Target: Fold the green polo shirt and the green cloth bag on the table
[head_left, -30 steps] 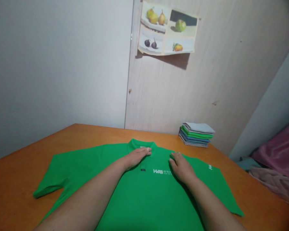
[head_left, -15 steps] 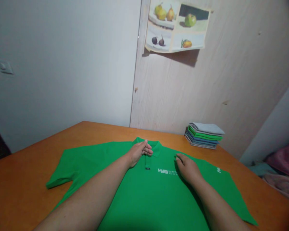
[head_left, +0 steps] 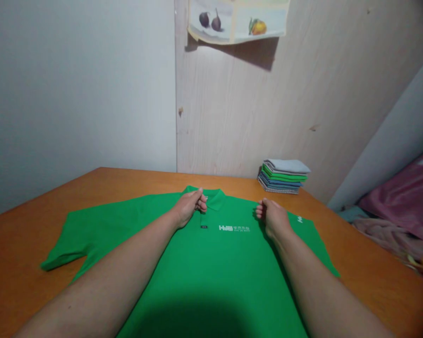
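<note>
A green polo shirt (head_left: pixel 211 263) lies spread front up on the table, with white lettering on the chest and a collar at the far side. My left hand (head_left: pixel 190 206) is over the shirt beside the collar and button placket, fingers curled in and thumb on top. Near the shoulder on the right is my right hand (head_left: pixel 275 217), its fingers also curled towards the palm. No cloth shows bunched or lifted in either hand. My forearms hide parts of the shirt's sides, and its lower hem is out of view.
On the orange-brown table (head_left: pixel 127 180), a stack of folded clothes (head_left: pixel 284 176) stands at the back right, near the wall. A fruit picture sheet (head_left: pixel 238 21) hangs above. Pink cloth (head_left: pixel 402 197) and other fabrics lie beyond the table's right edge.
The view has tilted down and turned slightly right. My right hand has turned thumb up, fingers curled in, towards the shoulder edge. My left hand stays by the collar; the shirt lies the same.
</note>
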The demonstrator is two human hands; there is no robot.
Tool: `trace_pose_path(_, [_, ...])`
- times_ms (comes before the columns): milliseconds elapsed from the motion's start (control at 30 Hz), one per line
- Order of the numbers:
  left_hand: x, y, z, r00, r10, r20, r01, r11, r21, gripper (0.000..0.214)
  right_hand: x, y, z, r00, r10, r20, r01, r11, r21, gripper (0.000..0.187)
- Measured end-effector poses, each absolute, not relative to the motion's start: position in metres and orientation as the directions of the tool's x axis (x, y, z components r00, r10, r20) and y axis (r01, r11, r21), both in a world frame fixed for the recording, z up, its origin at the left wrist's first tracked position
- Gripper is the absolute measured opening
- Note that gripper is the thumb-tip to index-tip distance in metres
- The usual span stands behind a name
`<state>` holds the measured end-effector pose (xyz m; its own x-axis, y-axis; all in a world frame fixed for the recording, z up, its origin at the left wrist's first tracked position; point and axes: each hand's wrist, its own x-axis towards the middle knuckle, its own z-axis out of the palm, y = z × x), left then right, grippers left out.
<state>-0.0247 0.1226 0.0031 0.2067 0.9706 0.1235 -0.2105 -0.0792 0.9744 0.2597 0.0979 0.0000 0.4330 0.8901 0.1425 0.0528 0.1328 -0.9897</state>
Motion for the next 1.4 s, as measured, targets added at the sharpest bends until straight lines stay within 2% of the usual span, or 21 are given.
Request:
trace_pose_path(167, [-0.024, 0.123, 0.002, 0.208, 0.967, 0.148, -0.158, -0.117, 0.981, 0.048, 0.25, 0.097, 0.001, 0.367, 0.918, 0.151, 0.016, 0.156, -0.988, 0.028])
trace_pose_path(333, [-0.022, 0.12, 0.003, 0.156, 0.969, 0.193, -0.045, -0.188, 0.981, 0.053, 0.232, 0.087, 0.003, 0.216, 0.941, 0.259, 0.144, 0.232, -0.962, 0.036])
trace_pose_path(400, [-0.021, 0.119, 0.003, 0.133, 0.968, 0.212, 0.012, -0.215, 0.976, 0.053, 0.226, 0.082, 0.003, 0.125, 0.944, 0.304, 0.249, 0.267, -0.931, 0.035])
trace_pose_path(467, [-0.023, 0.119, 0.003, 0.102, 0.966, 0.239, 0.092, -0.248, 0.964, 0.051, 0.221, 0.08, 0.001, -0.001, 0.942, 0.335, 0.449, 0.3, -0.841, 0.033])
trace_pose_path(533, [-0.029, 0.121, 0.003, 0.053, 0.96, 0.274, 0.196, -0.28, 0.94, 0.048, 0.217, 0.078, -0.003, -0.123, 0.941, 0.317, 0.656, 0.316, -0.686, 0.039])
trace_pose_path(667, [-0.047, 0.129, 0.001, -0.053, 0.927, 0.371, 0.462, -0.307, 0.832, 0.036, 0.214, 0.079, -0.014, -0.236, 0.944, 0.231, 0.818, 0.321, -0.476, 0.053])
trace_pose_path(767, [-0.058, 0.131, 0.0, -0.031, 0.911, 0.411, 0.638, -0.299, 0.71, 0.025, 0.214, 0.08, -0.02, -0.271, 0.944, 0.186, 0.862, 0.324, -0.389, 0.061])
trace_pose_path(900, [-0.059, 0.128, -0.001, 0.033, 0.921, 0.387, 0.796, -0.259, 0.547, 0.022, 0.214, 0.08, -0.025, -0.308, 0.939, 0.153, 0.885, 0.341, -0.315, 0.064])
trace_pose_path(1100, [-0.054, 0.12, 0.001, -0.012, 0.947, 0.322, 0.93, -0.107, 0.352, 0.02, 0.217, 0.081, -0.029, -0.339, 0.922, 0.187, 0.876, 0.382, -0.295, 0.066])
trace_pose_path(1233, [-0.058, 0.12, 0.001, -0.071, 0.96, 0.27, 0.966, -0.001, 0.26, 0.035, 0.219, 0.082, -0.032, -0.344, 0.916, 0.206, 0.87, 0.393, -0.297, 0.066])
trace_pose_path(1400, [-0.068, 0.122, -0.002, -0.076, 0.983, 0.168, 0.981, 0.043, 0.192, 0.06, 0.22, 0.084, -0.035, -0.352, 0.912, 0.213, 0.871, 0.402, -0.284, 0.066])
